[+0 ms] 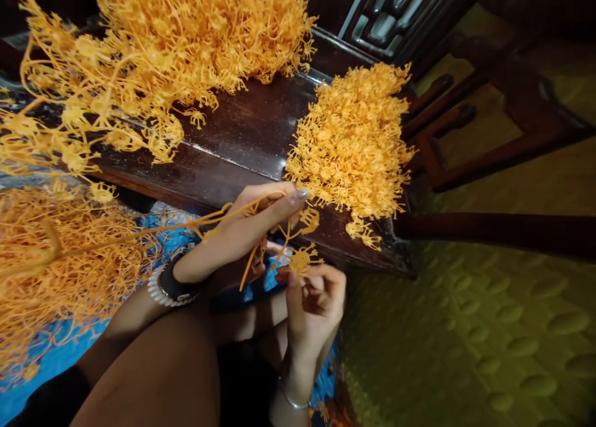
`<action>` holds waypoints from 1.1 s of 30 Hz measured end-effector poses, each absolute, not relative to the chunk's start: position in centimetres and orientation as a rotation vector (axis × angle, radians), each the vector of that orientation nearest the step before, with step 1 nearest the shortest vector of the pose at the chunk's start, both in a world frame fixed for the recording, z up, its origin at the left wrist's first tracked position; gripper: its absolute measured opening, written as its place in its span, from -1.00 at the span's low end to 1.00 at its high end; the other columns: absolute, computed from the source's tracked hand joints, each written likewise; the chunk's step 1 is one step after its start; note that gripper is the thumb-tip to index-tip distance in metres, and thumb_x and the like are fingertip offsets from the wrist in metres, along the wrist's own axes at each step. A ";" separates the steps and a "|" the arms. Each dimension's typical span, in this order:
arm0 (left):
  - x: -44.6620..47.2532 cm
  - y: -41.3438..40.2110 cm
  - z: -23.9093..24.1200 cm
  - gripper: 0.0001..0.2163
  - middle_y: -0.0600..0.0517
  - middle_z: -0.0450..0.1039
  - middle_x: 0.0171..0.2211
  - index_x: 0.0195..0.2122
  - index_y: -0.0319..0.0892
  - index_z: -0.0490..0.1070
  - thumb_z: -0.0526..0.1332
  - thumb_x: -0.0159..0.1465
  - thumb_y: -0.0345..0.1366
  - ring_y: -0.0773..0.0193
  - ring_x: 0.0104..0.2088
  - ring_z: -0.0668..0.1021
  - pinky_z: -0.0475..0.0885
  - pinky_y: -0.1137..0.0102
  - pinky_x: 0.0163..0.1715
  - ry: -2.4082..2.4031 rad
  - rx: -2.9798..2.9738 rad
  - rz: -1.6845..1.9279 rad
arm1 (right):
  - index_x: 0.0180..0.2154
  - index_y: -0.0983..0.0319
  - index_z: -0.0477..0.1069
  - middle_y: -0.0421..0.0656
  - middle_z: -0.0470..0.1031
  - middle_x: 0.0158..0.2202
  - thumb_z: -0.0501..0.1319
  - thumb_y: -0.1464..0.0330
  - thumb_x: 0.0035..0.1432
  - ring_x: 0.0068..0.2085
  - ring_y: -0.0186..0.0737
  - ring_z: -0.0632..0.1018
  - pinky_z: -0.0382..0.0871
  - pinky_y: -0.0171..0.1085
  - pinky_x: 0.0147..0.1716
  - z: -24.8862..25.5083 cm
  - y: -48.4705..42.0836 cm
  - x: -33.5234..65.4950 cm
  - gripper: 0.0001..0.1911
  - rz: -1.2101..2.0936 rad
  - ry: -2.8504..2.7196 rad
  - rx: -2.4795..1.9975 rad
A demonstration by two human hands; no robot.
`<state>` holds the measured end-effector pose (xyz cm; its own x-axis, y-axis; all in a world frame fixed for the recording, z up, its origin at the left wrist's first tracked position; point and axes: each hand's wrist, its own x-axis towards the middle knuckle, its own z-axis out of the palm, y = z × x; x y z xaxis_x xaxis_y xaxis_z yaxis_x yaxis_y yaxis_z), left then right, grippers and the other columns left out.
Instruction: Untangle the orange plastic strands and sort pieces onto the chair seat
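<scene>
My left hand (254,225) is closed around an orange plastic sprue branch (218,215) whose long stem runs off to the left. My right hand (314,300), just below it, pinches a small orange flower piece (300,259) at the branch's tip between thumb and fingers. A heap of loose small orange flower pieces (354,141) lies on the dark wooden bench (246,135), touching distance from my left fingertips. A bracelet and a dark watch sit on my left wrist, a thin bangle on my right.
A big tangle of orange sprue branches (153,61) covers the bench's far left. Another mass (56,265) lies at the left on blue cloth (46,359). Dark wooden chair rails (493,148) and a green patterned floor mat (470,328) are at the right.
</scene>
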<state>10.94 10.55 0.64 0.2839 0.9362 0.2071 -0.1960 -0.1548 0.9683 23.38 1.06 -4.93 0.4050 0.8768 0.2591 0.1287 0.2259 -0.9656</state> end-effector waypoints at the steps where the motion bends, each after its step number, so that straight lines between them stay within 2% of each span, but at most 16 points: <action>1: 10.9 10.5 0.8 -0.67 0.15 0.19 -0.54 -0.51 -0.19 0.27 0.13 0.37 -0.15 0.44 -0.50 0.27 0.19 0.51 -0.51 0.764 1.375 1.143 | -0.04 0.10 0.30 -0.27 0.54 -0.43 0.26 0.49 0.12 -0.47 -0.28 0.58 0.41 -0.33 -0.48 -4.7 1.1 23.4 -0.62 0.701 -1.034 -1.250; 2: 10.8 10.5 0.9 -0.68 0.15 0.20 -0.53 -0.51 -0.19 0.26 0.13 0.37 -0.17 0.45 -0.49 0.28 0.18 0.52 -0.52 0.758 1.414 1.092 | 0.10 0.08 0.23 -0.25 0.57 -0.38 0.26 0.48 0.13 -0.44 -0.27 0.60 0.43 -0.31 -0.45 -4.5 1.2 23.5 -0.49 0.720 -1.039 -1.246; 3: 10.7 10.6 1.1 -0.68 0.16 0.20 -0.53 -0.51 -0.19 0.26 0.13 0.37 -0.18 0.45 -0.49 0.28 0.18 0.53 -0.51 0.747 1.459 1.046 | 0.15 0.06 0.21 -0.22 0.59 -0.32 0.24 0.47 0.14 -0.38 -0.24 0.61 0.45 -0.28 -0.40 -4.4 1.3 23.7 -0.44 0.730 -1.068 -1.248; 4: 10.6 10.6 1.3 -0.69 0.16 0.21 -0.52 -0.52 -0.20 0.25 0.13 0.37 -0.20 0.46 -0.48 0.29 0.19 0.53 -0.51 0.731 1.507 1.004 | 0.13 0.06 0.27 -0.19 0.60 -0.27 0.22 0.47 0.16 -0.30 -0.22 0.62 0.46 -0.25 -0.32 -4.2 1.4 23.8 -0.49 0.734 -1.116 -1.257; 6: 10.5 10.7 1.5 -0.69 0.16 0.22 -0.52 -0.51 -0.20 0.26 0.11 0.38 -0.21 0.46 -0.48 0.29 0.20 0.54 -0.50 0.692 1.583 0.939 | -0.06 0.09 0.47 -0.19 0.58 -0.20 0.17 0.48 0.17 -0.18 -0.20 0.59 0.44 -0.23 -0.19 -4.1 1.7 24.1 -0.68 0.722 -1.195 -1.280; 8: 10.4 10.9 1.5 -0.68 0.16 0.22 -0.53 -0.51 -0.20 0.26 0.08 0.39 -0.20 0.46 -0.49 0.29 0.20 0.53 -0.50 0.678 1.629 0.897 | -0.21 0.10 0.53 -0.22 0.56 -0.23 0.13 0.50 0.17 -0.17 -0.24 0.55 0.40 -0.25 -0.15 -4.1 1.9 24.3 -0.74 0.734 -1.174 -1.284; 11: 10.5 11.0 1.3 -0.68 0.17 0.22 -0.54 -0.49 -0.19 0.26 0.07 0.39 -0.19 0.45 -0.49 0.28 0.20 0.53 -0.50 0.702 1.668 0.869 | -0.27 0.12 0.52 -0.25 0.49 -0.33 0.11 0.45 0.16 -0.30 -0.31 0.48 0.35 -0.34 -0.29 -4.3 2.1 24.2 -0.77 0.848 -0.940 -1.207; 13: 10.7 10.9 1.2 -0.69 0.17 0.23 -0.53 -0.48 -0.19 0.26 0.08 0.39 -0.18 0.45 -0.49 0.29 0.21 0.53 -0.48 0.718 1.708 0.856 | -0.33 0.15 0.48 -0.25 0.40 -0.39 0.10 0.35 0.17 -0.40 -0.33 0.39 0.28 -0.36 -0.42 -4.5 2.1 23.9 -0.82 0.971 -0.806 -1.103; 15: 10.8 10.9 1.2 -0.70 0.17 0.25 -0.54 -0.49 -0.19 0.27 0.09 0.38 -0.19 0.45 -0.49 0.31 0.21 0.52 -0.47 0.731 1.754 0.837 | -0.37 0.17 0.42 -0.25 0.31 -0.44 0.06 0.20 0.20 -0.47 -0.33 0.30 0.23 -0.35 -0.48 -4.6 2.1 23.7 -0.75 1.053 -0.769 -1.037; 18: 11.0 10.7 1.2 -0.70 0.18 0.27 -0.57 -0.51 -0.20 0.27 0.08 0.39 -0.24 0.46 -0.51 0.33 0.21 0.52 -0.47 0.730 1.795 0.824 | -0.36 0.18 0.36 -0.26 0.26 -0.46 0.08 0.02 0.19 -0.45 -0.31 0.28 0.22 -0.33 -0.46 -4.9 2.0 23.4 -0.63 1.057 -0.929 -1.121; 21: 11.3 10.6 1.0 -0.69 0.18 0.25 -0.57 -0.52 -0.20 0.26 0.09 0.38 -0.25 0.47 -0.52 0.33 0.20 0.51 -0.48 0.726 1.812 0.828 | -0.42 0.19 0.30 -0.27 0.24 -0.49 0.15 0.05 0.20 -0.45 -0.32 0.28 0.22 -0.33 -0.44 -5.2 1.9 23.2 -0.65 0.980 -1.089 -1.285; 24: 11.6 10.4 0.8 -0.69 0.18 0.24 -0.57 -0.51 -0.19 0.25 0.08 0.39 -0.22 0.46 -0.52 0.32 0.20 0.50 -0.48 0.767 1.796 0.921 | -0.54 0.19 0.18 -0.28 0.18 -0.57 0.02 0.09 0.30 -0.50 -0.35 0.23 0.16 -0.34 -0.50 -5.5 1.6 23.1 -0.57 0.821 -1.119 -1.405; 27: 11.8 10.3 0.6 -0.68 0.17 0.25 -0.57 -0.50 -0.19 0.28 0.05 0.40 -0.22 0.45 -0.52 0.33 0.21 0.49 -0.47 0.789 1.782 1.013 | -0.61 0.18 0.08 -0.31 0.09 -0.64 -0.03 0.06 0.32 -0.58 -0.38 0.15 0.06 -0.33 -0.58 -6.1 1.1 23.3 -0.49 0.707 -1.115 -1.535; 33: 12.2 10.3 0.2 -0.65 0.15 0.32 -0.55 -0.48 -0.19 0.32 0.03 0.41 -0.14 0.42 -0.49 0.40 0.24 0.48 -0.45 0.825 1.773 0.968 | -0.66 0.15 -0.03 -0.34 -0.04 -0.70 -0.03 -0.03 0.28 -0.64 -0.41 0.07 -0.03 -0.33 -0.65 -9.2 0.4 22.5 -0.42 0.807 -0.899 -1.411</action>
<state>12.20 10.25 0.20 0.4653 0.8466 0.2583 0.1200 -0.3495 0.9292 22.52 0.41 -9.21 0.4573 0.8884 0.0407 0.0550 0.0175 -0.9983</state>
